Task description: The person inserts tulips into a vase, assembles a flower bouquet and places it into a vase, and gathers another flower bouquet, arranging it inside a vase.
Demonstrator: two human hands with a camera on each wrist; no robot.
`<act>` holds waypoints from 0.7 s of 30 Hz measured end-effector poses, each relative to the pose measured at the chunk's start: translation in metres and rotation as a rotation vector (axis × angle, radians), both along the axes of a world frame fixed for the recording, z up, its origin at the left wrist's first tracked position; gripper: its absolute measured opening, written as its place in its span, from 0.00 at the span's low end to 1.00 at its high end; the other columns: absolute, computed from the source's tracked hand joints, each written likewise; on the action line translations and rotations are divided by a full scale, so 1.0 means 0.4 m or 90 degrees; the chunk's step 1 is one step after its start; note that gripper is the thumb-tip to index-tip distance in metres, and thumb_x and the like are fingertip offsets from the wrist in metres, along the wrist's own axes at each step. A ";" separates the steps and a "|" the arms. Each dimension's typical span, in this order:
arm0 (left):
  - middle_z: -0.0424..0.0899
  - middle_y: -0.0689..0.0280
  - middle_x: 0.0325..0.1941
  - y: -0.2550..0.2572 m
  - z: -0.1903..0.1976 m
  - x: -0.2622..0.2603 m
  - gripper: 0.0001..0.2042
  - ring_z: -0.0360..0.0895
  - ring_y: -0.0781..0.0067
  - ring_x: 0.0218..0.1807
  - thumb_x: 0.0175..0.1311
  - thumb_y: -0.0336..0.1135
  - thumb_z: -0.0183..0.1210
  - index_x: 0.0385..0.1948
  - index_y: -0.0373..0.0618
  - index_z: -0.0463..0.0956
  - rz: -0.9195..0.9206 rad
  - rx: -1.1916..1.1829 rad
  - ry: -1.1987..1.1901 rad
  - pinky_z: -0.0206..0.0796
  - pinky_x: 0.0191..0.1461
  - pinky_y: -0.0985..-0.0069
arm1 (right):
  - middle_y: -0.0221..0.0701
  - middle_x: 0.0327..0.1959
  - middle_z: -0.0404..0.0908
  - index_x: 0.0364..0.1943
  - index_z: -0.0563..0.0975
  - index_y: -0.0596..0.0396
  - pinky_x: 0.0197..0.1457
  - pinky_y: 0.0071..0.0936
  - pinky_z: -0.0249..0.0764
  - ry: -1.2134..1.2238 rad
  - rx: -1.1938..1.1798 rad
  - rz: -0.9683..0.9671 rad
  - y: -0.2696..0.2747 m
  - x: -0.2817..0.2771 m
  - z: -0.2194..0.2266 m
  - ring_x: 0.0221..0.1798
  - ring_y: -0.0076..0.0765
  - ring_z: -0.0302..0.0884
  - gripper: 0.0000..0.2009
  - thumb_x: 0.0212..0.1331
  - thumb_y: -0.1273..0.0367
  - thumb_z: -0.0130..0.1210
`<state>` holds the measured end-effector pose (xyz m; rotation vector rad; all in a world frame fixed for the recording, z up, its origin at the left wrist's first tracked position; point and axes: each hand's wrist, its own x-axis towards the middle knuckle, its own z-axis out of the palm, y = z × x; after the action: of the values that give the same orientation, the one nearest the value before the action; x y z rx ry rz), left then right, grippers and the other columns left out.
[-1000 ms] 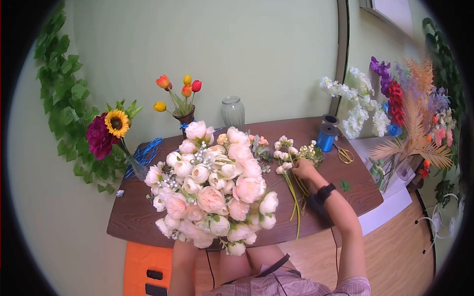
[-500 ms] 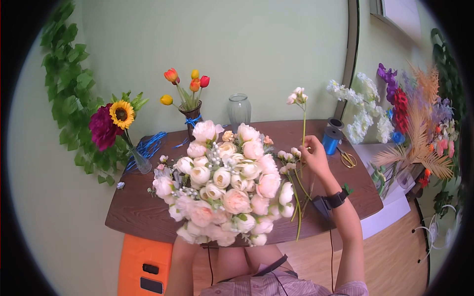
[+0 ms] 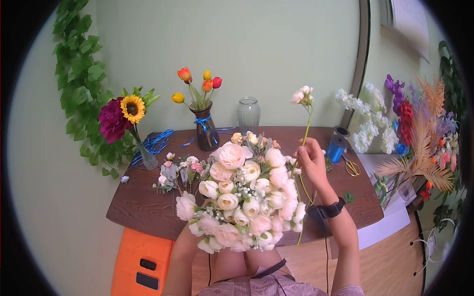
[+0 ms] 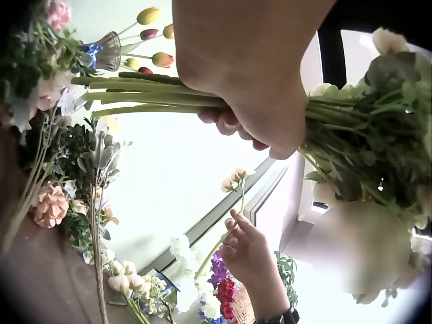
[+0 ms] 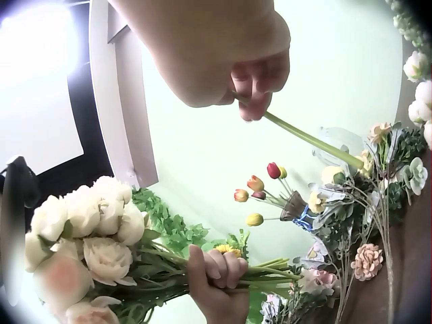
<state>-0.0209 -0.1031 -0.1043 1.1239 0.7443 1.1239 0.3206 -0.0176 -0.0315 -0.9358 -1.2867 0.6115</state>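
A large bouquet of pale pink and white flowers (image 3: 251, 207) covers the front middle of the table in the head view. The left hand (image 5: 219, 280) grips its bundled green stems (image 4: 148, 96); in the head view that hand is hidden under the blooms. To the right, the right hand (image 3: 313, 160) pinches the stem of one white flower sprig (image 3: 302, 96), held upright with its blooms above the hand. In the left wrist view the right hand (image 4: 250, 253) holds this sprig between thumb and fingers.
Behind the bouquet stand a dark vase of tulips (image 3: 206, 130) and a glass vase (image 3: 249, 114). At left are a sunflower vase (image 3: 148, 157) and blue ribbon (image 3: 157, 142); at right, a blue ribbon spool (image 3: 336, 148) and gold scissors (image 3: 352, 167). Loose sprigs (image 3: 170, 177) lie left of the bouquet.
The right hand has lifted a white sprig from the table and now holds it upright. The left hand's bouquet has shifted right, uncovering sprigs on the left.
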 end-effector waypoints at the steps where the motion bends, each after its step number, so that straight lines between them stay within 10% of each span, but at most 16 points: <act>1: 0.72 0.69 0.43 -0.001 0.008 0.004 0.14 0.70 0.79 0.45 0.58 0.33 0.51 0.46 0.41 0.66 -0.008 -0.046 -0.085 0.64 0.47 0.79 | 0.25 0.21 0.72 0.36 0.66 0.56 0.20 0.13 0.61 -0.004 0.004 -0.006 -0.003 -0.006 0.003 0.19 0.14 0.64 0.04 0.61 0.70 0.42; 8: 0.71 0.67 0.48 0.001 0.065 0.021 0.18 0.70 0.77 0.48 0.60 0.34 0.49 0.51 0.39 0.63 0.000 -0.140 -0.008 0.63 0.50 0.77 | 0.28 0.20 0.71 0.26 0.66 0.55 0.22 0.12 0.59 -0.022 -0.059 0.015 -0.047 -0.029 0.086 0.19 0.14 0.63 0.12 0.64 0.63 0.40; 14: 0.71 0.64 0.50 0.006 0.069 0.025 0.19 0.68 0.74 0.50 0.60 0.32 0.47 0.53 0.39 0.61 -0.046 -0.217 -0.227 0.62 0.52 0.75 | 0.24 0.23 0.73 0.33 0.72 0.60 0.29 0.16 0.61 -0.080 0.066 0.119 -0.090 -0.068 0.153 0.24 0.17 0.66 0.11 0.63 0.65 0.42; 21: 0.69 0.64 0.51 0.018 0.001 -0.007 0.18 0.67 0.74 0.51 0.62 0.33 0.44 0.54 0.40 0.60 -0.015 -0.064 0.035 0.61 0.53 0.76 | 0.24 0.30 0.75 0.36 0.75 0.59 0.35 0.20 0.68 -0.124 0.049 0.148 -0.071 -0.089 0.148 0.32 0.20 0.69 0.10 0.51 0.70 0.56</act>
<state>-0.0235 -0.0959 -0.1039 1.0793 0.8194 1.0289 0.2849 -0.0459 0.0278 -0.8034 -1.5971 0.6576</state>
